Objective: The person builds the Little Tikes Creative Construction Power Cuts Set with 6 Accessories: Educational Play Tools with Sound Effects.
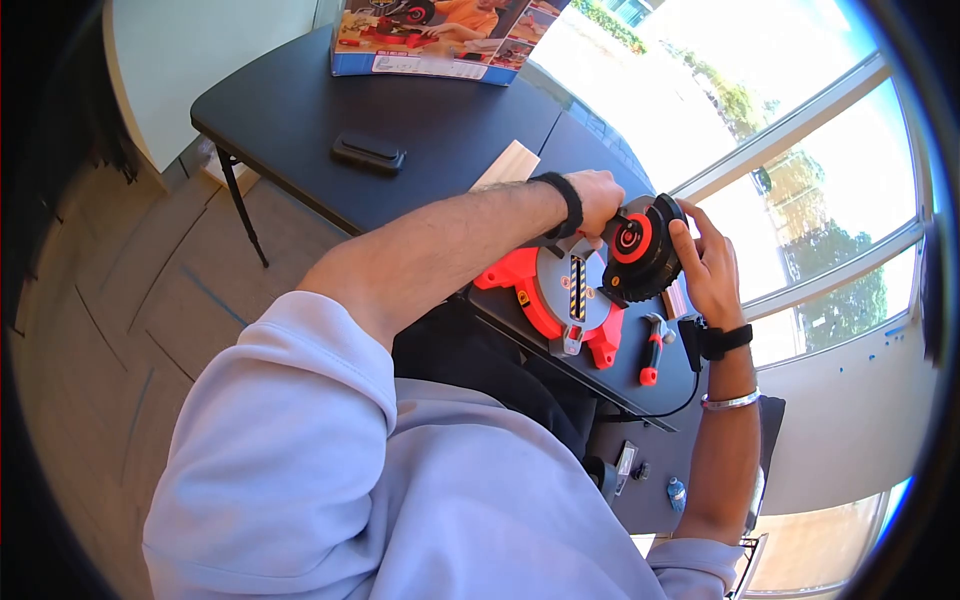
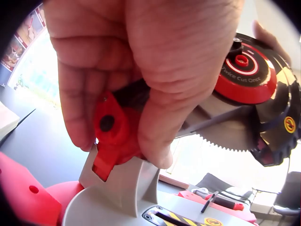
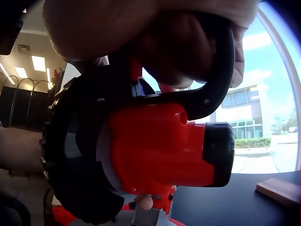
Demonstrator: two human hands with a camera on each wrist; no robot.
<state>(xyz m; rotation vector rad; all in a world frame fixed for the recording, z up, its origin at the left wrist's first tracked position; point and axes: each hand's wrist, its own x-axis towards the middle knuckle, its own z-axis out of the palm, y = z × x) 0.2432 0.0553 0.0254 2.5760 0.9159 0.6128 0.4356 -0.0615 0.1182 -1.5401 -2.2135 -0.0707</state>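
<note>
A toy miter saw stands on the table, its red and grey base carrying a striped slot. Above the base is the black and red saw head, with a toothed grey blade under its guard. At the back of the base, my left hand pinches the red hinge piece between thumb and fingers, where it meets the grey bracket. My right hand holds the saw head from the other side, fingers curled round its black loop handle. The handle side also shows a red motor housing.
Beside the base lies a toy hammer. Wooden boards lie behind the left wrist and right of the saw. Further left on the black table are a black case and a printed box. Windows line the right.
</note>
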